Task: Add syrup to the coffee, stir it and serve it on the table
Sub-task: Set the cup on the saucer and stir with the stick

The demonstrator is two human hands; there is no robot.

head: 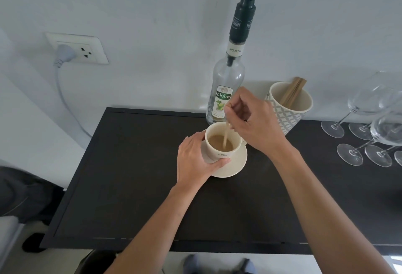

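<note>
A cream coffee cup (219,153) holding milky coffee stands on a matching saucer (236,165) on the dark table (130,175). My left hand (193,160) grips the cup's left side, thumb along its front. My right hand (258,121) pinches a thin wooden stir stick (226,136) whose lower end dips into the coffee. Just behind the cup stands the clear Teisseire Mojito syrup bottle (226,91) with a tall dark pump on top.
A patterned cup (291,110) holding wooden stir sticks stands right of the bottle. Several wine glasses (374,125) crowd the table's right end. A wall socket (76,48) with a plugged cable is at the left. The table's front edge runs near my feet.
</note>
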